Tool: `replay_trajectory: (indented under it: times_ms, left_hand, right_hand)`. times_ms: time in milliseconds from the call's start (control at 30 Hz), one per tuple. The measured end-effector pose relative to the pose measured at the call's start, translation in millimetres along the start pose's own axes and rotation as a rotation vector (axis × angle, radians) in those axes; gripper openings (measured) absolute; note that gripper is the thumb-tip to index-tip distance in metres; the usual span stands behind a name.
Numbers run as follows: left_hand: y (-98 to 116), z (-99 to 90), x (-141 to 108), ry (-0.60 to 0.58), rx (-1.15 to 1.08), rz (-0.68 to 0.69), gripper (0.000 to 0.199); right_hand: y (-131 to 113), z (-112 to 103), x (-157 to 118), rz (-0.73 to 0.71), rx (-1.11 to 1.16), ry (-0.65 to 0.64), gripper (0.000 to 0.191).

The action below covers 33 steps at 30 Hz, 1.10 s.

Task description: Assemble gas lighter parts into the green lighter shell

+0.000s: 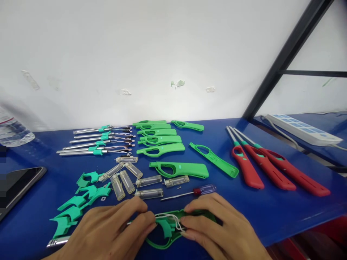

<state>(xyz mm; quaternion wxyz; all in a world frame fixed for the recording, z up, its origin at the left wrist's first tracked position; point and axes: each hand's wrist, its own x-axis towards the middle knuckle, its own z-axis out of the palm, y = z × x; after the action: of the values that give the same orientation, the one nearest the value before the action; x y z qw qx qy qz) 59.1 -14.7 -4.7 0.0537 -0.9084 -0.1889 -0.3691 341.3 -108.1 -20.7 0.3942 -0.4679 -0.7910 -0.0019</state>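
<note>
A green lighter half-shell (159, 246) lies between my hands near the table's front edge. A teal trigger (166, 228) sits in it, and thin white wires (168, 216) loop above the trigger. My left hand (116, 227) is closed at the shell's neck, its fingers bunched round the metal tube (58, 241), whose end shows at the far left. With thumb and fingers pinched, my right hand (217, 224) grips the white wires over the handle part. My fingers and palms cover much of the shell. A screwdriver (189, 192) with a red and clear handle rests just beyond.
Several clear fuel tanks (148, 194) and loose teal triggers (73, 206) lie beyond my left hand. Metal tubes with wires (94, 147) and green shells (179, 169) fill the back. Red lighters (248, 169) lie right, a phone (21, 184) and bottle (13, 130) left.
</note>
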Motion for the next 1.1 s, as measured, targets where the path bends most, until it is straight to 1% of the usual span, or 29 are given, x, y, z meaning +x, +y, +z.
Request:
replay_trajectory:
  times_ms: [133,200,433,633,700,867,967,1100]
  left_hand:
    - [1.7,2.5,-0.9,0.001,0.002,-0.044,0.039]
    - [1.9,3.0,-1.5,-0.014,-0.014,-0.031,0.038]
    - [-0.3,2.8,-3.6,-0.014,-0.025,-0.02,0.04]
    - [3.2,0.7,-0.6,-0.007,-0.047,-0.029,0.041]
    - [3.7,-0.5,-0.1,-0.014,-0.054,-0.01,0.039]
    - [1.8,-3.6,-0.4,-0.067,-0.061,-0.044,0.033]
    - [0.3,-5.5,0.1,-0.086,-0.096,-0.034,0.028]
    - [0.8,-5.8,1.1,-0.072,-0.124,-0.018,0.032]
  right_hand:
    - [1.9,0.0,-6.9,0.032,0.013,-0.064,0.02]
    - [2.7,-0.1,-9.8,0.043,0.018,-0.074,0.02]
    - [1.9,0.1,-8.8,0.045,0.025,-0.075,0.02]
    - [-0.7,-0.7,-4.1,0.018,0.018,-0.02,0.022]
    - [-0.9,-1.1,-3.8,0.024,0.024,-0.023,0.022]
    - [-0.5,-1.5,-6.0,0.044,0.044,-0.059,0.023]
    - [0.3,-1.3,-7.0,0.035,0.053,-0.057,0.02]
    - [1.4,0.1,-6.7,0.039,0.058,-0.054,0.018]
